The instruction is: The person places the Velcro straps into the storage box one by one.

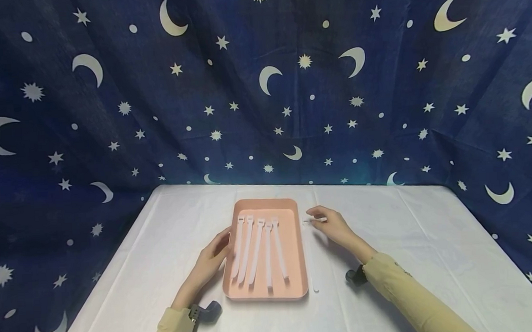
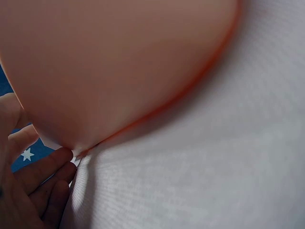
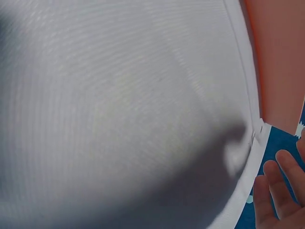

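A pink tray [image 1: 295, 235] lies on the table, holding several white straps [image 1: 268, 257] with slotted, buckle-like ends at the far side. My left hand [image 1: 213, 253] is at the tray's left side, fingertips at its rim, fingers loosely extended. Another white strap [image 1: 316, 288] lies lengthwise just right of the tray; it also shows along the tray's edge in the right wrist view. My right hand [image 1: 334, 227] hovers at that strap's far end, with a gap between thumb and index finger. In the right wrist view its other fingers [image 3: 281, 186] are straight and apart.
A white cloth [image 1: 407, 238] covers the table, with creases running across it. Behind the table hangs a dark blue curtain [image 1: 243, 86] patterned with moons and stars. Each wrist wears a dark device [image 1: 356, 276], close over the cloth.
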`<state>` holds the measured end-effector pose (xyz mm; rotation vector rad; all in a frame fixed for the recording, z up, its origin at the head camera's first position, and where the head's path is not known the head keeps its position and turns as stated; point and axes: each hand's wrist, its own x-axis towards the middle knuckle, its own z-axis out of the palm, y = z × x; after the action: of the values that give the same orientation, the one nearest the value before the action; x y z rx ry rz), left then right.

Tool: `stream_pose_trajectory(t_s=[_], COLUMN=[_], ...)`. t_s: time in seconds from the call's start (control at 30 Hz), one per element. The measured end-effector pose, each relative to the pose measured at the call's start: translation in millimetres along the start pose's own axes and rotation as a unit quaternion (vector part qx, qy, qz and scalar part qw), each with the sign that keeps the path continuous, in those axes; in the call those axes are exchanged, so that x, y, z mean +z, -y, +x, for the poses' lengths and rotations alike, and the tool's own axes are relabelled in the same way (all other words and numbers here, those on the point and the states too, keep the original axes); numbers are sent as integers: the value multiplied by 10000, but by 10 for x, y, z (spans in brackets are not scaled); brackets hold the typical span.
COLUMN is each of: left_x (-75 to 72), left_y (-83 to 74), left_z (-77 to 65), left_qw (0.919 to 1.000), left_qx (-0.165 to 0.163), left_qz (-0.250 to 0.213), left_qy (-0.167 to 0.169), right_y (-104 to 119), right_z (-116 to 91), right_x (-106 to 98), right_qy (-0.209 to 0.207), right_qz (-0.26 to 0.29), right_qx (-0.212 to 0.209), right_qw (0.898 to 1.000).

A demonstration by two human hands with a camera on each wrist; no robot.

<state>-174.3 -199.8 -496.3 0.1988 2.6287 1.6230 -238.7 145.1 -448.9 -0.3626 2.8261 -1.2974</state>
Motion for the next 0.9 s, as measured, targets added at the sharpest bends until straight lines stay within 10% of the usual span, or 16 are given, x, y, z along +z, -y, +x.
stream_pose_trajectory(t_s=[0.4,0.77,0.9], left_x=[0,-72,-54], left_y=[-7,-445,-310], left_z=[3,-175,-124], left_qw=[9999,9997,9999], left_qx=[-88,-249,-149], left_qz=[-44,-6,-16], left_qy=[-20,72,22], right_y=[-33,-43,-51], right_z=[-14,6,25], right_x=[30,66,84], right_qy=[149,127,87], right_qz=[45,48,57], right_qx=[181,320,418], right_qw=[9997,9994,9991])
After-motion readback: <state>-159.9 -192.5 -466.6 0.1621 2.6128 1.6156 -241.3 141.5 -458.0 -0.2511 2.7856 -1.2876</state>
